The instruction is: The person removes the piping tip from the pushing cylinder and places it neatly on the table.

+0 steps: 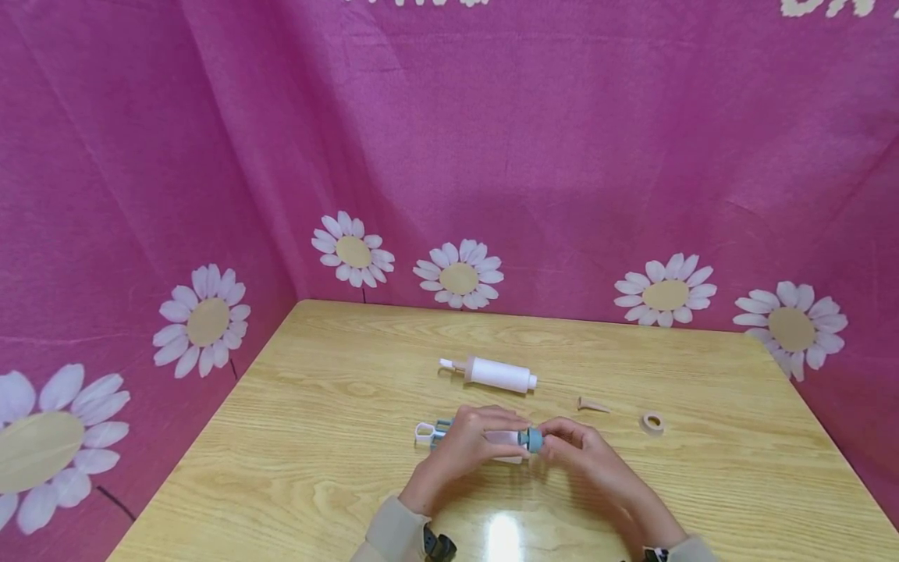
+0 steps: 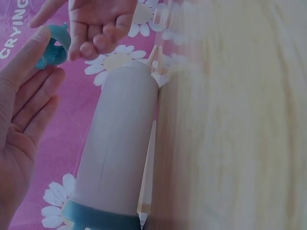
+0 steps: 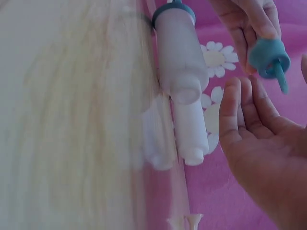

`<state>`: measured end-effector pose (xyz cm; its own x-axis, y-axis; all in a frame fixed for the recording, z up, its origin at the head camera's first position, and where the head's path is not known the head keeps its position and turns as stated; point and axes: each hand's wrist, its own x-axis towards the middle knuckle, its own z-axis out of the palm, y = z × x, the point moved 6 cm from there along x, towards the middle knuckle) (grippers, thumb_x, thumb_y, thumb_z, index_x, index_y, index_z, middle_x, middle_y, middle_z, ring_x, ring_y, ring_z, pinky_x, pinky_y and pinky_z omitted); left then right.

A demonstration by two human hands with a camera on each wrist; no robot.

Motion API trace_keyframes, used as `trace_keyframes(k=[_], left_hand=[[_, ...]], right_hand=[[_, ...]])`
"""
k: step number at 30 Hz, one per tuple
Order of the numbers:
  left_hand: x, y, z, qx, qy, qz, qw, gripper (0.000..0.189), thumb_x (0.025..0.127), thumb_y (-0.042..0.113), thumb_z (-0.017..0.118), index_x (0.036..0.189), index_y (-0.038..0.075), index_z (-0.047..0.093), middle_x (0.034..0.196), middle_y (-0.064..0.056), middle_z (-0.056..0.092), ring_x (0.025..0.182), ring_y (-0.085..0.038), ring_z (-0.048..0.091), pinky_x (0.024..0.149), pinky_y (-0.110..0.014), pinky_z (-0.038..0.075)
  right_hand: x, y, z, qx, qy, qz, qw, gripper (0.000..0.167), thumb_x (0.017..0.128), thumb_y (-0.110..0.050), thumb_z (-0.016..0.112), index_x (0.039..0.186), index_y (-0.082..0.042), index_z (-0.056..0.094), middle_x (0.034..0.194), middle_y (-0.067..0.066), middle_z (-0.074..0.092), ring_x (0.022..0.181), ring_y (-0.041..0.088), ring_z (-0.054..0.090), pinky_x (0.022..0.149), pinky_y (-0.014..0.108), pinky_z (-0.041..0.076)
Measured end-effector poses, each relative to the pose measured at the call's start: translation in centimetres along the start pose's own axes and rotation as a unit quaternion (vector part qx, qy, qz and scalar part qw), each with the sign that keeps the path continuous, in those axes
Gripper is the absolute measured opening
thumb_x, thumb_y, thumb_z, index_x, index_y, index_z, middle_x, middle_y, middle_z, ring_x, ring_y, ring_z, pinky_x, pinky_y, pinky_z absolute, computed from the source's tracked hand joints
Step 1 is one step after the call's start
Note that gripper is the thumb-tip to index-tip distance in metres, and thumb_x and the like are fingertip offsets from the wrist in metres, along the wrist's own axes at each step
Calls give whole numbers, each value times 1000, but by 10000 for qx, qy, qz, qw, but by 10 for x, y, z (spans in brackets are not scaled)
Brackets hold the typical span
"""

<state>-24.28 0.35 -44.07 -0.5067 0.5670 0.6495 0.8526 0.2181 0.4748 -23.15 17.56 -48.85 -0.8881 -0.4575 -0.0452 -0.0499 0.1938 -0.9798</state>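
My left hand [image 1: 467,441] pinches a teal ring-shaped cap [image 3: 268,53] between thumb and fingers. A thin teal stem points out of the cap in the right wrist view. My right hand [image 1: 586,453] is beside the cap, its fingers loosely bent; in the right wrist view these fingers [image 3: 261,108] are just below the cap with a gap. Under my left hand lies a large syringe-like tube [image 2: 117,139] with a pale barrel and a teal collar [image 2: 100,216]. Its white ring handle [image 1: 424,432] sticks out at the left, and my left hand hides much of the barrel.
Farther back on the wooden table [image 1: 351,367] lies a second syringe-like tube [image 1: 500,375], white with a beige collar. A small beige cone-shaped nozzle [image 1: 593,405] and a beige ring [image 1: 652,423] lie to the right. Pink flowered cloth [image 1: 562,156] hangs behind.
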Motion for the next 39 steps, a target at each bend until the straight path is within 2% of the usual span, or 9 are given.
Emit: trace_keyframes(k=[5,12,21,29,39], left_hand=[[0,-2,2,-177,-140,-320,9992,35,74,19,83,105,6,76,103,-7,77,100,-17,72,90,-15,53],[-1,-5,3,-713,-263,-597,9953,34,78,17,80,110,7,75,108,-8,76,102,-16,72,89,-15,53],[-4,-12,1,-855,-170,-713,9936,27,80,15,79,105,7,76,105,-6,76,101,-15,72,90,-18,54],[-5,-11,-2,-718,-21,-581,9957,16,84,13,77,99,8,76,98,-6,77,95,-13,73,87,-16,55],[-7,-17,1,-814,6,-716,9941,16,86,14,74,99,4,75,99,-6,77,96,-13,72,87,-20,56]], right_hand=[[1,-6,6,-148,112,-200,9996,33,101,-19,53,122,6,55,107,-1,63,97,6,63,86,26,53],[1,-10,7,-77,188,-475,9987,32,100,-16,55,119,10,56,103,-7,66,96,3,63,85,24,54],[-1,-11,5,-209,382,-676,9968,30,97,-12,59,118,9,57,103,-6,63,91,3,62,81,23,55],[-4,-8,-2,-304,662,-760,9944,28,96,-10,61,117,8,57,102,-9,64,90,2,63,80,22,55],[-18,-5,-17,-371,955,-525,9934,30,96,-11,60,118,8,57,103,-11,62,94,0,62,83,19,54]])
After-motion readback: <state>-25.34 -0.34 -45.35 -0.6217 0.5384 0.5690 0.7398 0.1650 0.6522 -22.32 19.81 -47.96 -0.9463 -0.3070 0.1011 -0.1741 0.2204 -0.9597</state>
